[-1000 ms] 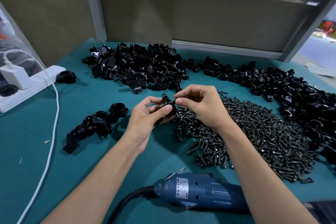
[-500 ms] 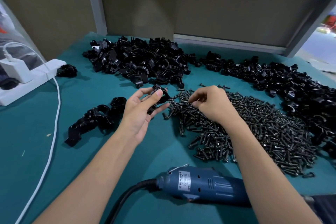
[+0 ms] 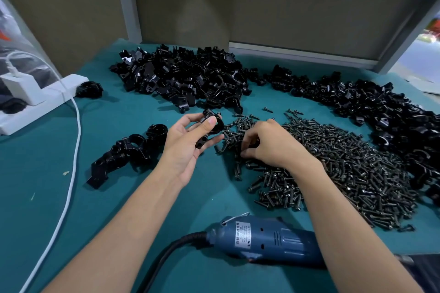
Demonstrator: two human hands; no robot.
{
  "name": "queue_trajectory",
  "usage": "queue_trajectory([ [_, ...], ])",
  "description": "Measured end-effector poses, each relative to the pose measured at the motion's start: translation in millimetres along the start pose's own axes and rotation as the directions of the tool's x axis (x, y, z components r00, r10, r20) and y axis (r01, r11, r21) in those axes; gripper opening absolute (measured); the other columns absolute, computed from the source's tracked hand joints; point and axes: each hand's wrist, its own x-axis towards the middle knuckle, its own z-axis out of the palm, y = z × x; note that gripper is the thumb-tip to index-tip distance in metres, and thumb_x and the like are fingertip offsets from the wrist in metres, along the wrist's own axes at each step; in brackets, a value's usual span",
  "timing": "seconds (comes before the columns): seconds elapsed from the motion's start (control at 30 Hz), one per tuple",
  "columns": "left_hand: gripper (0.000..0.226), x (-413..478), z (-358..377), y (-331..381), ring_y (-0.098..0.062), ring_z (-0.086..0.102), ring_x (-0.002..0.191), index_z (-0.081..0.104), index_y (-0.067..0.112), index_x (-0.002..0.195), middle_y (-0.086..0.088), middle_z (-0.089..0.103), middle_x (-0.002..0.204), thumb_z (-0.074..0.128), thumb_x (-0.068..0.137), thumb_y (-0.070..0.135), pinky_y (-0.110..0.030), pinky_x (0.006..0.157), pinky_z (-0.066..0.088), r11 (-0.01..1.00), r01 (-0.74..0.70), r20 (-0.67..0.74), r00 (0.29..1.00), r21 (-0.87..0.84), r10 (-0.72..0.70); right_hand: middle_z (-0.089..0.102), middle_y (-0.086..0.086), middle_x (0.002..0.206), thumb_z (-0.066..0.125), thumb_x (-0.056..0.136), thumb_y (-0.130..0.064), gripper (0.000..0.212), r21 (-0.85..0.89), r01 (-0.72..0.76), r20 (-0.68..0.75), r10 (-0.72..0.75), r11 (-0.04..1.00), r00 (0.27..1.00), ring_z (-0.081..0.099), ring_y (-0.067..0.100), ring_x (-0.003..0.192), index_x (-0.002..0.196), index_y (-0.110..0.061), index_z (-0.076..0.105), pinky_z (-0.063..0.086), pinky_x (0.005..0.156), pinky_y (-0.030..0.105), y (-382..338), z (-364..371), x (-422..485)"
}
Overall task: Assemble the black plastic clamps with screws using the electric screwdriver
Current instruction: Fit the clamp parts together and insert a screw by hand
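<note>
Left hand (image 3: 188, 144): palm up, raised above the mat (image 3: 114, 216), left of centre. Thumb and fingers grip one clamp (image 3: 210, 126); the ring end of the clamp points far-right and its leg lies across the fingers.

Right hand (image 3: 270, 146): palm down on the left edge of the screw pile (image 3: 338, 166), fingers curled with tips among the screws. Cannot tell whether a screw is pinched; the fingertips are hidden under the hand.

Hands are near each other but apart; clamp and right hand do not touch.

Screw pile: spreads from centre to right and near-right. A few stray screws lie just far of it.

Screwdriver (image 3: 266, 240): blue body, lying on its side on the near mat, between the two forearms and partly under the right one. Black cord (image 3: 166, 253) leaves its left end toward the near edge. Neither hand touches it.

Loose clamp parts: one heap far centre (image 3: 185, 78), a second along the right side (image 3: 381, 107).

A cluster of joined clamps (image 3: 126, 152) sits left of the left hand. One single clamp (image 3: 89, 89) sits far left, beside the power strip (image 3: 59, 93).

Charger (image 3: 21, 88) is plugged into the strip; white cable (image 3: 71, 162) runs down the left side to the near edge.
</note>
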Motion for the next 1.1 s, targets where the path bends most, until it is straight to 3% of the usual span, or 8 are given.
queue_trajectory([
  [0.2,0.036,-1,1,-2,-0.020,0.069,0.087,0.059,0.004,0.100,-0.008,0.073,0.092,0.074,0.069,0.014,-0.035,0.076,0.061,1.000,0.016,-0.002,1.000,0.022,-0.016,0.057,-0.003,0.100,0.085,0.068,-0.045,0.025,-0.031,0.028,0.015,-0.027,0.999,1.000,0.044,0.017,0.106,0.082,-0.029,0.072,0.049,0.084,0.042,-1,5,-1],
  [0.3,0.036,-1,1,-2,-0.018,0.070,0.084,0.059,0.005,0.100,-0.006,0.074,0.090,0.075,0.069,0.015,-0.035,0.078,0.061,0.999,0.020,-0.001,1.000,0.034,-0.020,0.059,-0.003,0.096,0.087,0.067,-0.039,0.025,-0.041,0.044,0.019,-0.044,0.998,0.999,0.042,0.016,0.101,0.075,-0.029,0.066,0.046,0.082,0.038,-2,6,0],
  [0.37,0.038,0,0,-2,-0.018,0.070,0.084,0.059,0.004,0.101,-0.006,0.074,0.091,0.075,0.068,0.015,-0.035,0.078,0.061,0.999,0.027,0.000,1.000,0.035,-0.027,0.064,-0.005,0.087,0.088,0.068,-0.030,0.024,0.085,0.030,0.007,-0.031,0.996,0.999,0.053,0.014,0.092,0.072,-0.028,0.064,0.048,0.076,0.033,-1,3,0],
  [0.53,0.035,-3,3,-4,-0.018,0.073,0.083,0.058,0.005,0.098,-0.008,0.076,0.089,0.074,0.068,0.013,-0.030,0.074,0.061,0.997,0.031,0.065,0.997,0.067,-0.036,0.068,-0.011,0.071,0.085,0.074,-0.022,0.021,0.479,0.175,-0.390,0.030,0.860,0.920,0.063,-0.001,0.066,0.073,-0.026,0.064,0.048,0.064,0.012,0,-4,-1],
  [0.63,0.034,-5,7,-6,-0.016,0.073,0.080,0.057,0.006,0.097,-0.008,0.076,0.086,0.073,0.068,0.011,-0.030,0.071,0.061,0.997,0.034,0.115,0.992,0.071,-0.042,0.069,-0.008,0.072,0.082,0.077,-0.017,0.023,0.601,0.314,-0.496,0.035,0.735,0.868,0.066,0.005,0.070,0.073,-0.025,0.061,0.051,0.068,0.018,-6,-4,-1],
  [0.93,0.033,-10,11,-9,-0.014,0.072,0.076,0.057,0.006,0.097,-0.004,0.076,0.082,0.073,0.069,0.012,-0.029,0.075,0.061,0.990,-0.037,0.136,0.991,0.135,0.018,0.067,0.001,0.072,0.081,0.077,-0.006,0.021,0.643,0.400,-0.462,-0.087,0.653,0.883,0.064,0.013,0.068,0.072,-0.013,0.062,0.054,0.066,0.029,-13,5,-1],
  [1.0,0.034,-9,11,-8,-0.016,0.073,0.075,0.057,0.006,0.098,-0.006,0.076,0.084,0.074,0.069,0.013,-0.028,0.074,0.061,0.988,-0.052,0.120,0.992,0.147,0.034,0.070,0.006,0.082,0.079,0.080,-0.009,0.016,0.651,0.399,-0.467,-0.075,0.646,0.881,0.066,0.021,0.075,0.073,-0.011,0.065,0.054,0.070,0.038,-14,5,-1],
  [1.1,0.034,-8,10,-7,-0.019,0.073,0.079,0.058,0.006,0.100,-0.009,0.076,0.089,0.073,0.070,0.014,-0.027,0.071,0.060,0.994,-0.049,0.097,0.995,0.100,0.039,0.069,-0.002,0.105,0.068,0.091,-0.018,0.014,0.653,0.396,-0.459,-0.078,0.646,0.885,0.065,0.007,0.097,0.082,-0.010,0.074,0.053,0.078,0.029,-12,2,0],
])
